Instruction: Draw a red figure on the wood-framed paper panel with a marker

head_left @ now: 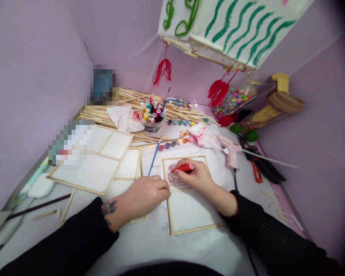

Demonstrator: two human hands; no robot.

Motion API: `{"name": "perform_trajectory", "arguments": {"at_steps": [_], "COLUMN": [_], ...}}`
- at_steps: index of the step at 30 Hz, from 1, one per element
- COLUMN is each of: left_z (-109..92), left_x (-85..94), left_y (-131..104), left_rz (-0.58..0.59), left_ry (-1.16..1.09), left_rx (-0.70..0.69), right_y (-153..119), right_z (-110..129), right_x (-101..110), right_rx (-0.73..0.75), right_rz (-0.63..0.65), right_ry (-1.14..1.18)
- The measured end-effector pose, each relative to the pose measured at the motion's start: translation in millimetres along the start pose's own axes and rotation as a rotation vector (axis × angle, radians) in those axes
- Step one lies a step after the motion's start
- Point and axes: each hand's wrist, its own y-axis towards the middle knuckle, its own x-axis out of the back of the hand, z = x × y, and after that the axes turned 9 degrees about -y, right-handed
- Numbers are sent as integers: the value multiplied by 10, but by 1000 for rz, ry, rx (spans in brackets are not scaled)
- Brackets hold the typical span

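Note:
My right hand (199,177) pinches a red marker (187,167), its tip down on a white panel (194,211) framed with thin wooden sticks. Red outlined, scale-like shapes (176,182) show on the upper section of that panel, partly behind my fingers. At the panel's left edge, my left hand (149,194) is closed, with curled fingers against the wooden rim; the fingertips are partly hidden. A blue paintbrush (155,156) lies just beyond my left hand. Other framed panels (86,174) overlap to the left, one partly under my left forearm.
A tub of markers (152,119) stands at the back before piled wooden sticks (100,115). Small paint pots (174,143) sit nearby. To the right are a pink glue gun (231,151) and pliers (257,170). A painted lantern (235,30) with red tassels hangs overhead.

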Motion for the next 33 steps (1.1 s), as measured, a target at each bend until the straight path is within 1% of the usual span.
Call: {"name": "perform_trajectory", "arguments": {"at_steps": [7,12,18,27,33], "left_z": [-3,0,-3,4,-2], "left_x": [2,4,4,3,9], "left_y": [3,4,6,5,10], "left_rz": [-27,-14,1,11,-10], "left_ry": [-3,6,15,31,23], "left_rx": [-3,-13,4,-6,2], "right_y": [3,7,8,1,4], "right_z": [0,-15,-18,-14,-13], "right_x": [-9,-11,-22,-15,-11], "right_rx": [1,-17,13,-11,-8], "right_rz": [12,1,5,10,21], "right_ry": [9,-5,-8,3,-12]}}
